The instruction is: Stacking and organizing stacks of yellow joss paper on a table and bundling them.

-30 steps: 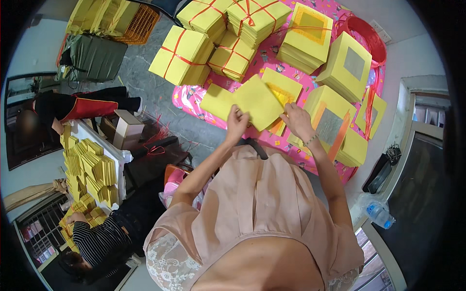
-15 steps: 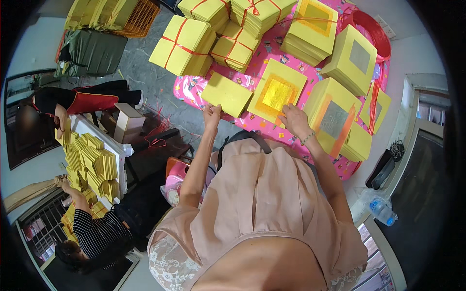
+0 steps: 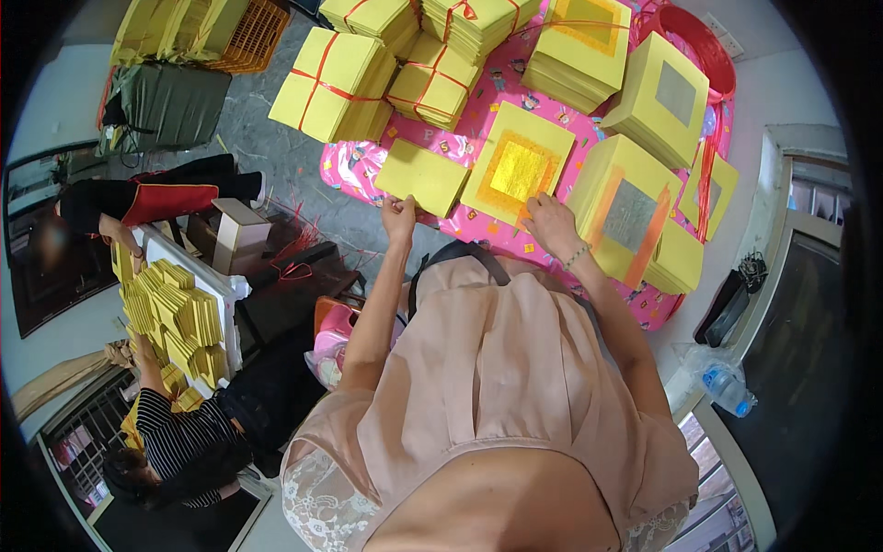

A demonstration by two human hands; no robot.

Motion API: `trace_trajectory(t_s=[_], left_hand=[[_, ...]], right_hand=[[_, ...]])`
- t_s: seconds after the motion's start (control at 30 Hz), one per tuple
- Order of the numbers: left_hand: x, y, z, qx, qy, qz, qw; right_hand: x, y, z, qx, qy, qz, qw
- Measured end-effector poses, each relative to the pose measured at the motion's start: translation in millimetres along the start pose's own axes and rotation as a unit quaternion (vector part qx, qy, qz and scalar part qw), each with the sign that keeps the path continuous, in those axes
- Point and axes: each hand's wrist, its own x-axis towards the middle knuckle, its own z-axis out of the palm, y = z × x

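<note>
A plain yellow block of joss paper (image 3: 422,178) lies on the pink patterned cloth at the front left of the table. My left hand (image 3: 398,220) pinches its near edge, thumb and fingers together. To its right is a larger yellow stack of joss paper with a gold foil square (image 3: 522,167), framed in orange, on its top sheet. My right hand (image 3: 550,224), a beaded bracelet on its wrist, has its fingers curled at that stack's near right corner. How many sheets the fingertips hold is hidden.
Bundles of yellow paper tied with red string (image 3: 333,85) stand at the back left. Stacks with silver squares (image 3: 627,216) line the right side, with a red basin (image 3: 713,51) behind. Two people work at a white table (image 3: 232,308) piled with folded yellow paper on the left.
The whole view has shifted slightly. My hands keep their places at the two papers. At the left, both co-workers' arms have moved over the folded paper.
</note>
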Motion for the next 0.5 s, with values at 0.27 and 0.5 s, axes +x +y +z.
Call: trace_trajectory(t_s=[0.27, 0.5], left_hand=[[-13.2, 21.6, 13.9, 0.251, 0.091, 0.073, 0.961], [-15.7, 35.5, 8.8, 0.498, 0.038, 0.403, 0.767]], right_hand=[[-4.6, -5.2, 0.9, -0.017, -0.007, 0.012, 1.0], [-4.0, -15.5, 11.6, -0.112, -0.03, 0.01, 0.993]])
